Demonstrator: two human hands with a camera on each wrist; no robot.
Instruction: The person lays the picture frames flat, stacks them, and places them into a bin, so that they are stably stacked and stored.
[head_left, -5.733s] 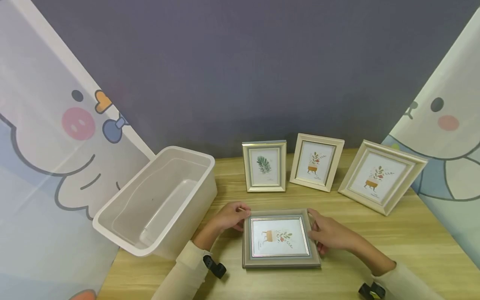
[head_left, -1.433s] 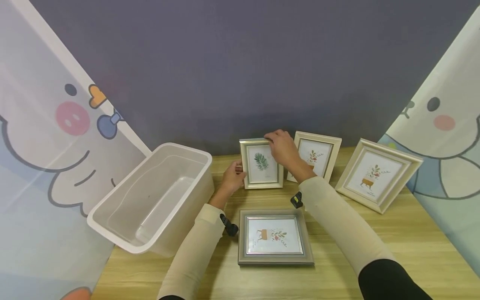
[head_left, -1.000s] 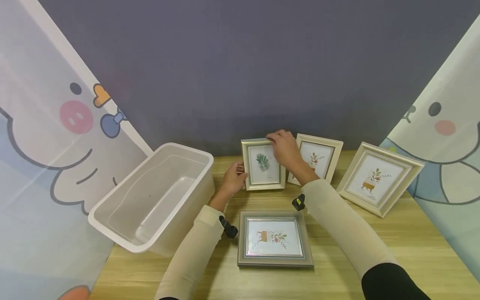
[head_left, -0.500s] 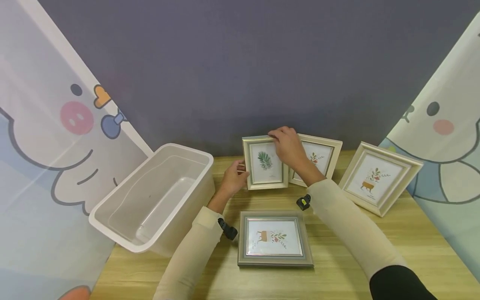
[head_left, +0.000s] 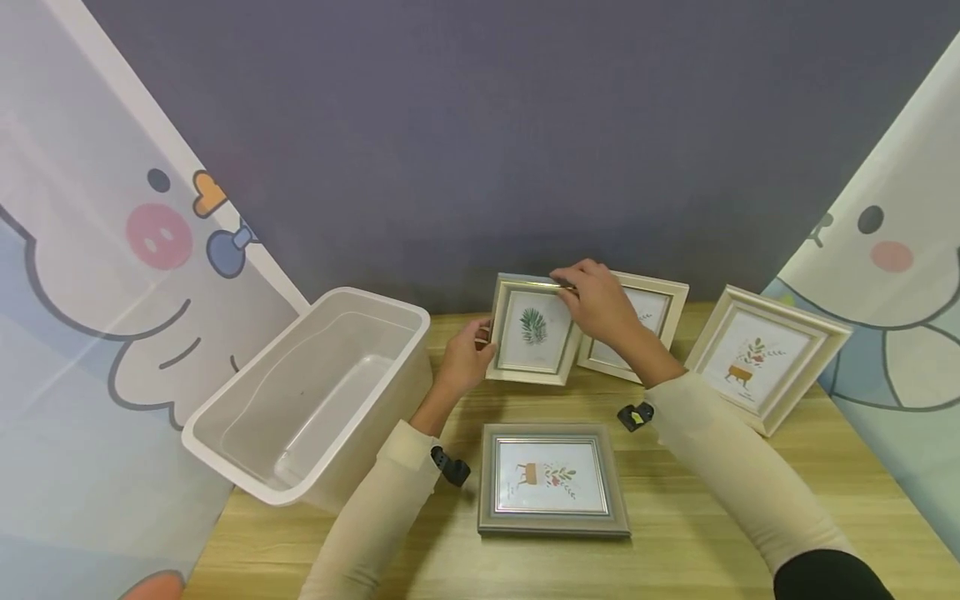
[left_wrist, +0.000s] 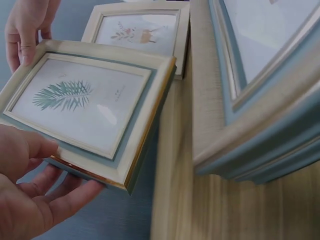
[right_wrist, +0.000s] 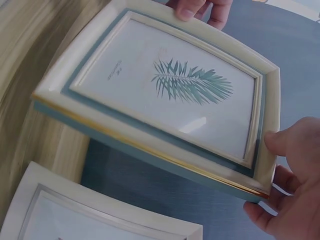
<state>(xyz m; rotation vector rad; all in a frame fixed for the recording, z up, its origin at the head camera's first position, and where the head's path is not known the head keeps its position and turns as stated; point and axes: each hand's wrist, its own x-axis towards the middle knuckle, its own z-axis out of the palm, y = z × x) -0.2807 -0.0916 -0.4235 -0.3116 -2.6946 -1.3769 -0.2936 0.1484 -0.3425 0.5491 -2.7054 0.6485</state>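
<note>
Leaf-print frame (head_left: 534, 328), edges pinched in the grip of left hand (head_left: 466, 358) and right hand (head_left: 597, 300), seems mid-handling, not yet released.

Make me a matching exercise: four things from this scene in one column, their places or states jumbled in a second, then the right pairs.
Things
1. Leaf-print frame
2. Plastic bin
3. Frame nearest the person
4. Rightmost frame

Places and states
A. Lying flat, picture side up
B. Standing propped, with neither hand on it
C. Gripped by the left hand and right hand
D. Off-white, at the left of the table

Pairs: 1-C, 2-D, 3-A, 4-B
</note>
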